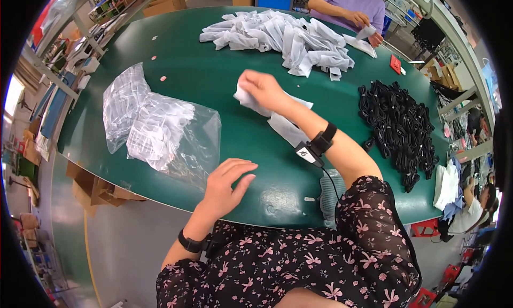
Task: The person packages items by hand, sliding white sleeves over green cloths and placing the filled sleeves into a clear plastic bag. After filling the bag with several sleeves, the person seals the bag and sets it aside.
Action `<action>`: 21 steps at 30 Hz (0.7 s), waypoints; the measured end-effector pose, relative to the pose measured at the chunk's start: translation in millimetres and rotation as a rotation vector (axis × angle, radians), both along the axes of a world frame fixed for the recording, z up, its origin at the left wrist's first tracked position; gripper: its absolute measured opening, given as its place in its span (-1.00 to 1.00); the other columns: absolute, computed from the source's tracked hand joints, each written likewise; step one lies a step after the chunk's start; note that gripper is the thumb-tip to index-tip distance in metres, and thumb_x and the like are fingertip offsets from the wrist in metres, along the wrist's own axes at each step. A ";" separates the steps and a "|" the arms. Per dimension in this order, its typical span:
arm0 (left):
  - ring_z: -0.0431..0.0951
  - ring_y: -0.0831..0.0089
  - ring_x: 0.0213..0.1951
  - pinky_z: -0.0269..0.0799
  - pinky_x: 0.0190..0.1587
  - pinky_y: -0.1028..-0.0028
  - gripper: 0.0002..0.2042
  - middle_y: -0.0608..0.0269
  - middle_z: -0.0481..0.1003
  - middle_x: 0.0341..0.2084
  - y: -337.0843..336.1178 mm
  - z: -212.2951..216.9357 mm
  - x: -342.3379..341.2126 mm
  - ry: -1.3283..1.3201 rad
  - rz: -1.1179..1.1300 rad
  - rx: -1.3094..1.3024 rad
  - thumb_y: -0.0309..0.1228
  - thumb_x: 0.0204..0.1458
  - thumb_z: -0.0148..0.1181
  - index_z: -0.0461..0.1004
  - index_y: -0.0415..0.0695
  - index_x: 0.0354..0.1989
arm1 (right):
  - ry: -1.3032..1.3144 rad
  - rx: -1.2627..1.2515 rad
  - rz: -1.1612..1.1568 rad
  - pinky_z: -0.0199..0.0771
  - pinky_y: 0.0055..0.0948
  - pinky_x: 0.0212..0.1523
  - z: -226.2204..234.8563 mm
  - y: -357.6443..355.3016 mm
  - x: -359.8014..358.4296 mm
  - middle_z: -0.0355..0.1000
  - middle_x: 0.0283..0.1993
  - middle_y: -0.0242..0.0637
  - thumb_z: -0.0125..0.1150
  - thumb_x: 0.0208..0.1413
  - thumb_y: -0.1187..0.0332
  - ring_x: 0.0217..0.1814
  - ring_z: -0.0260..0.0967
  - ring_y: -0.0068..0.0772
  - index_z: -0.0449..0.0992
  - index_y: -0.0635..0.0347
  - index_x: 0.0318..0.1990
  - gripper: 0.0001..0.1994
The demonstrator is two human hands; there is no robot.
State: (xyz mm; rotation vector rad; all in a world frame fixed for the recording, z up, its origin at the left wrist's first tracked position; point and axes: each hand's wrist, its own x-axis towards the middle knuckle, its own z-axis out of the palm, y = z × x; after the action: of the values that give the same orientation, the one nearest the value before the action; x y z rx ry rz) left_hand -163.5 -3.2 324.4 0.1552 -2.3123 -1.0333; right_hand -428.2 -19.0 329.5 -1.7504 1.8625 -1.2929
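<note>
My right hand (262, 90) is raised over the middle of the green table (176, 115), its fingers closed on one end of a thin white pouch (248, 100). Under that wrist lies another flat white strip-like pouch (288, 129). My left hand (226, 186) hovers near the table's front edge with its fingers stretched and nothing in it. Closest to it is a clear plastic bag (206, 131) partly filled with small white packets. A second filled clear bag (124, 102) leans against it on the left.
A large heap of white pouches (278, 35) covers the far side. Bundled black cables (398, 129) pile up at the right. Across the table, a person in a purple top (350, 6) handles a white piece. A red packet (395, 64) lies at far right.
</note>
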 end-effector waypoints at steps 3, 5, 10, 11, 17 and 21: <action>0.56 0.20 -0.15 0.50 -0.09 0.34 -0.79 0.12 0.57 -0.24 4.6 0.5 -5.1 0.004 -0.011 0.023 -0.53 -0.03 0.28 0.55 -0.18 -0.18 | -0.284 -0.101 0.089 0.41 -0.42 -0.25 23.6 7.8 10.3 0.39 -0.44 -0.27 0.03 0.25 0.34 -0.35 0.38 -0.44 0.45 0.26 -0.30 -0.82; 0.57 0.20 -0.15 0.50 -0.10 0.34 -0.79 0.12 0.57 -0.24 8.0 0.3 -10.5 0.011 -0.022 0.030 -0.53 -0.02 0.28 0.55 -0.18 -0.18 | -0.479 0.077 0.139 0.41 -0.41 -0.25 17.4 11.0 19.7 0.40 -0.44 -0.28 0.04 0.25 0.32 -0.34 0.38 -0.45 0.45 0.27 -0.28 -0.81; 0.57 0.19 -0.15 0.49 -0.09 0.33 -0.80 0.11 0.57 -0.25 15.4 -4.9 -15.7 0.012 -0.049 -0.041 -0.54 -0.03 0.28 0.55 -0.19 -0.19 | -0.160 0.204 0.207 0.45 -0.22 -0.22 -45.4 11.9 44.7 0.48 -0.35 -0.14 0.12 0.17 0.23 -0.27 0.47 -0.20 0.49 0.27 -0.23 -0.75; 0.57 0.18 -0.14 0.49 -0.07 0.33 -0.80 0.11 0.57 -0.24 14.7 -6.6 -13.1 -0.007 -0.025 -0.054 -0.54 -0.03 0.28 0.56 -0.20 -0.20 | -0.110 0.134 0.171 0.46 -0.18 -0.21 -46.2 17.6 45.7 0.49 -0.33 -0.12 0.13 0.16 0.21 -0.25 0.47 -0.17 0.50 0.28 -0.25 -0.73; 0.50 0.14 -0.01 0.44 0.02 0.28 -0.77 0.09 0.53 -0.13 6.9 -19.8 -22.4 -0.044 0.079 -0.216 -0.53 -0.04 0.28 0.53 -0.21 -0.17 | 0.557 0.388 -0.239 0.45 -0.10 -0.15 -15.8 64.7 11.8 0.51 -0.25 -0.09 0.22 0.08 0.20 -0.20 0.48 -0.01 0.56 0.25 -0.30 -0.75; 0.41 0.04 0.10 0.33 0.12 0.23 -0.72 -0.02 0.45 -0.03 -2.9 -28.7 -68.4 -0.083 0.091 -0.420 -0.53 -0.06 0.28 0.50 -0.22 -0.13 | 0.720 0.315 -0.217 0.44 -0.18 -0.17 -54.0 80.0 -13.9 0.50 -0.31 -0.13 0.26 0.06 0.27 -0.27 0.47 -0.06 0.52 0.22 -0.31 -0.80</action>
State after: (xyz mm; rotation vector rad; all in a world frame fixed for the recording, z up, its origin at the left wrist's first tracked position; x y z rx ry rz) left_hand -231.9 -6.1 295.8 0.1347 -2.5151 -0.4877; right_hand -442.1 61.0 275.5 -2.0261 2.5111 -0.3715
